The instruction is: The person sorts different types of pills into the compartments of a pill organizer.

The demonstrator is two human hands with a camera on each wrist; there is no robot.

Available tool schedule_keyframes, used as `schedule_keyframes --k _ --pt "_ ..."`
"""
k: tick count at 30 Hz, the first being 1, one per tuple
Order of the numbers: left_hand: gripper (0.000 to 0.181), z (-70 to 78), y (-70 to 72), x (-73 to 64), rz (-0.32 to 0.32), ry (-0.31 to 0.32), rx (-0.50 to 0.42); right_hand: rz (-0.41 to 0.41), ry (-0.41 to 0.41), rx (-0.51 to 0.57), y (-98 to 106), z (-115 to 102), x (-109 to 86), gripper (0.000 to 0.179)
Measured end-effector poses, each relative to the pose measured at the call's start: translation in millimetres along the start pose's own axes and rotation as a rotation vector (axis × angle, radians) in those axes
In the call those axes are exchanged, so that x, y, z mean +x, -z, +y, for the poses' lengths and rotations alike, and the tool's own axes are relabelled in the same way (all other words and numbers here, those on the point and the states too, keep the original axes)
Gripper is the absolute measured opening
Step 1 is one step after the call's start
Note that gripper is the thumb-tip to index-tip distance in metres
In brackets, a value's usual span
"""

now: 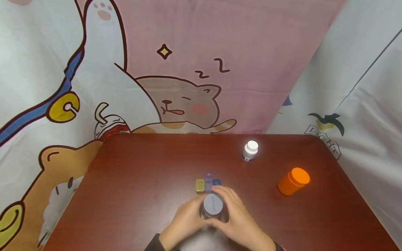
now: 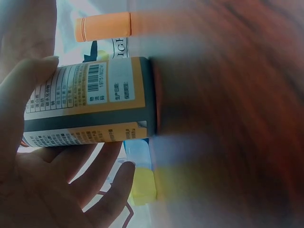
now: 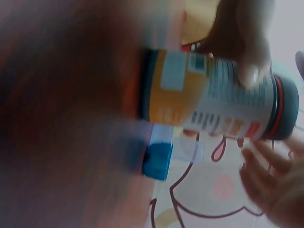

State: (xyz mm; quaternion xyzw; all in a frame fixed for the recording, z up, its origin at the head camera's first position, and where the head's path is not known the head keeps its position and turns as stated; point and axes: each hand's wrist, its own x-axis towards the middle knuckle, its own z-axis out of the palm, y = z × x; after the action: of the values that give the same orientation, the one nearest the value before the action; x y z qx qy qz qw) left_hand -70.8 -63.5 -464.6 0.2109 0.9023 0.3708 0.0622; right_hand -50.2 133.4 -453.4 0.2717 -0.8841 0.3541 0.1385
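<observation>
Right hand [image 1: 237,218] (gripping bottle [image 2: 95,102]) half-hides blue box [image 1: 216,182]; orange jar [image 1: 293,181] apart.

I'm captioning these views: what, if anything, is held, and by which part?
The grey-lidded bottle, held by its labelled body, below the lid, in the left hand; the right hand curves beside it, its contact unclear.

Two bare hands reach inward from below — left hand [image 1: 187,217] and right hand [image 1: 237,218] face each other in a cupped grip, fingers curved, thumbs [image 1: 218,224] close together on the near side. Dark sleeves [image 1: 155,243] edge both wrists [image 1: 169,236].
</observation>
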Motion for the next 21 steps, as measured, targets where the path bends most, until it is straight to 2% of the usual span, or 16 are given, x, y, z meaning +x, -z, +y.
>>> schedule_keyframes --k 6,11,14,18,21 --pt "0.067 0.4 -0.3 0.6 0.009 0.004 0.005 0.124 -0.045 -0.070 -14.6 -7.2 1.0 0.094" --pt "0.066 0.0 -1.8 2.2 0.007 -0.004 0.011 0.167 -0.042 -0.097 -17.4 -9.0 2.4 0.084" --pt "0.067 -0.2 -2.0 2.4 -0.002 -0.005 0.012 0.109 -0.082 -0.028 -12.1 -9.4 1.9 0.078" --pt "0.069 -0.6 -1.5 1.3 -0.014 0.000 0.017 -0.009 -0.148 0.124 -2.8 -6.9 1.7 0.075" --pt "0.068 -1.4 -1.3 0.4 -0.013 0.000 0.020 -0.050 -0.139 0.215 1.6 -1.6 3.4 0.075"
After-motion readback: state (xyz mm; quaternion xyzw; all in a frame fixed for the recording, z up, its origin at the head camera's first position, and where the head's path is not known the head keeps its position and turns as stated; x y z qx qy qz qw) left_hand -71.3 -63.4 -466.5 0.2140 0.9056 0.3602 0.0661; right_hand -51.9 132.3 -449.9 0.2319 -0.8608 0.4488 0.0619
